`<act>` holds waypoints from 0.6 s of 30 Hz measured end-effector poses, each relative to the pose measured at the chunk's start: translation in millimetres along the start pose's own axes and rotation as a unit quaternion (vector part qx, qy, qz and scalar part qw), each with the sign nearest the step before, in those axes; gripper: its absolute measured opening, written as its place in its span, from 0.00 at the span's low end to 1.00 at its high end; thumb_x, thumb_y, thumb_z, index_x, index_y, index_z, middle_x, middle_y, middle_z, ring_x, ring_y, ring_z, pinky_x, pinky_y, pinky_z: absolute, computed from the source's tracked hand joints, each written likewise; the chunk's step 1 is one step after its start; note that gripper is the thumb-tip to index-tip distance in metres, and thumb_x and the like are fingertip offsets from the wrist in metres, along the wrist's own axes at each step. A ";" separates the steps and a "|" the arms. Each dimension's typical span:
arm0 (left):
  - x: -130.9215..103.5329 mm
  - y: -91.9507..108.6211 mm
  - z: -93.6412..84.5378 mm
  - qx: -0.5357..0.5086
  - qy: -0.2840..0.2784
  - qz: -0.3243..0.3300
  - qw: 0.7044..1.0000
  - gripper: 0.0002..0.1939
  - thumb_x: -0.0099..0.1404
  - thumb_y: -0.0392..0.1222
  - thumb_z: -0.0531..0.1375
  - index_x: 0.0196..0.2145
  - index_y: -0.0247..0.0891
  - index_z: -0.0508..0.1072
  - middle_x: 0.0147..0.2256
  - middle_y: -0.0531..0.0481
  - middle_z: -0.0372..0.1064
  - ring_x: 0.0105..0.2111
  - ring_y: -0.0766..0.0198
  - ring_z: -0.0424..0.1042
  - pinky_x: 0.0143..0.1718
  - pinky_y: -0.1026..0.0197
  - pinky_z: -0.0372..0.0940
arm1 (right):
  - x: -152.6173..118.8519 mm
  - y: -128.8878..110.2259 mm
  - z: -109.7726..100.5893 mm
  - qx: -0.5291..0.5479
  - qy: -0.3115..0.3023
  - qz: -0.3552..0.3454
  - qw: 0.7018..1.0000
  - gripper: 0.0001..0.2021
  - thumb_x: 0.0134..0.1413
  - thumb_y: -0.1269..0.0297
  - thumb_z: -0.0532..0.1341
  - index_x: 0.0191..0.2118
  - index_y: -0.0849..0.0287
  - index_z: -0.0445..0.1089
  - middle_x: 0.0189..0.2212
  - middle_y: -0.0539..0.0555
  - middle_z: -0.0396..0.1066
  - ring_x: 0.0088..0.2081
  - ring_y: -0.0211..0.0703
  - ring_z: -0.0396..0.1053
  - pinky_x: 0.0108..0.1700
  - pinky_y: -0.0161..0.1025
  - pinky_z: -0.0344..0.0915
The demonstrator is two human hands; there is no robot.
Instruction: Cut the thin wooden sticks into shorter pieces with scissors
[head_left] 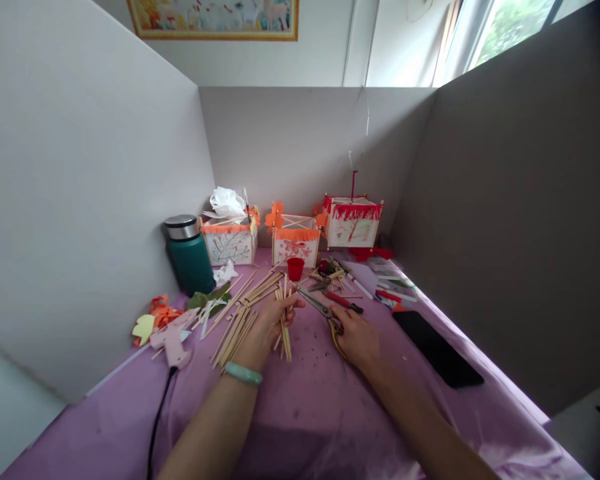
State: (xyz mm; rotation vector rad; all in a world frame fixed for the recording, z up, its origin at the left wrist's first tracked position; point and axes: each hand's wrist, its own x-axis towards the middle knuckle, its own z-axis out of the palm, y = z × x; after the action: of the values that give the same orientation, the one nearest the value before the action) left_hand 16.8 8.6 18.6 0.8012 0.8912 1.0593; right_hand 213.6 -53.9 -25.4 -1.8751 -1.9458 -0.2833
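Observation:
In the middle of the table, my left hand (276, 318) is closed around a small bundle of thin wooden sticks (284, 339). My right hand (359, 335) grips a pair of scissors (336, 331) by their gold-coloured handles. The scissor blades point up and left, with their tips close to the fingers and sticks of my left hand. Whether the blades touch a stick is too small to tell. More loose sticks (237, 335) lie in a pile just left of my left hand. A small red cup (295, 269) stands behind the bundle.
A pink glue gun (175, 343) with a black cord lies at left, near a green bottle (190, 257). Three decorated paper lanterns (295, 248) stand at the back. Red-handled pliers (344, 302) and a black phone (437, 349) lie at right. Grey panels (320, 133) enclose the table.

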 end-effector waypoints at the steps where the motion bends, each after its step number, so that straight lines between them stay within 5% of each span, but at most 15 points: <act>1: 0.0 -0.1 -0.2 0.003 0.000 0.002 1.000 0.04 0.59 0.32 0.62 0.28 0.31 0.70 0.22 0.47 0.71 0.12 0.76 0.53 0.13 0.70 0.45 | 0.1 0.1 0.2 -0.002 0.001 0.001 1.000 0.20 0.61 0.62 0.57 0.58 0.50 0.72 0.45 0.56 0.77 0.41 0.49 0.76 0.38 0.41 0.68; 18: -0.4 -0.1 1.4 0.012 -0.008 0.003 1.000 0.03 0.58 0.31 0.63 0.30 0.32 0.70 0.21 0.50 0.69 0.11 0.77 0.52 0.12 0.70 0.43 | 0.4 -3.3 -12.5 0.007 -0.025 0.004 1.000 0.15 0.64 0.62 0.54 0.46 0.51 0.78 0.36 0.56 0.80 0.34 0.49 0.76 0.36 0.42 0.67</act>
State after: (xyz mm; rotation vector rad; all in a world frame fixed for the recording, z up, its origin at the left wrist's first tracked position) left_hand 17.9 8.0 19.2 0.8328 0.8901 1.0473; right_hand 212.3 -59.1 -13.6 -1.8981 -1.9676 -0.2230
